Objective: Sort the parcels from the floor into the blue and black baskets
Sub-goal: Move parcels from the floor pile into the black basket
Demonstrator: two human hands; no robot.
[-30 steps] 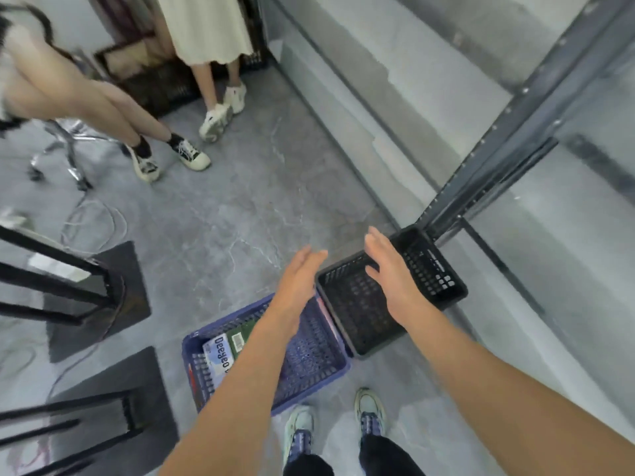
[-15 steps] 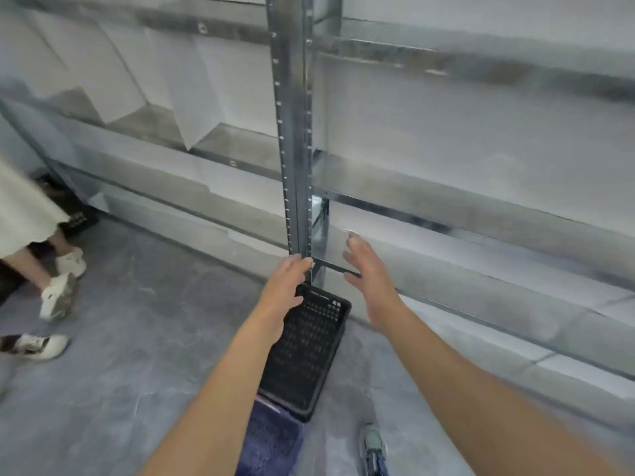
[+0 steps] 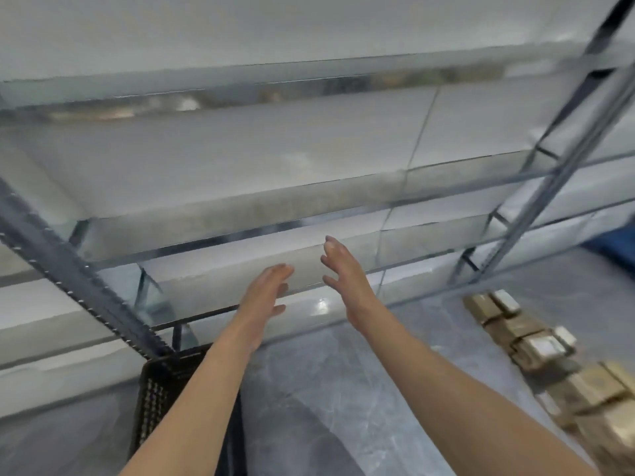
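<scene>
While hands empty, parcels (image 3: 536, 348) rt.

Basket (image 3: 154, 400) left, under shelving (image 3: 309, 201); parcels (image 3: 549, 365) right, on floor (image 3: 343, 407)

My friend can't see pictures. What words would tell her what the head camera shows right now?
Two bare, empty hands, the left hand and the right hand, reach forward, open, in front of an empty metal shelf rack. A black basket sits on the grey floor at lower left, partly behind the left arm. Brown parcels lie in a blurry row at right.
</scene>
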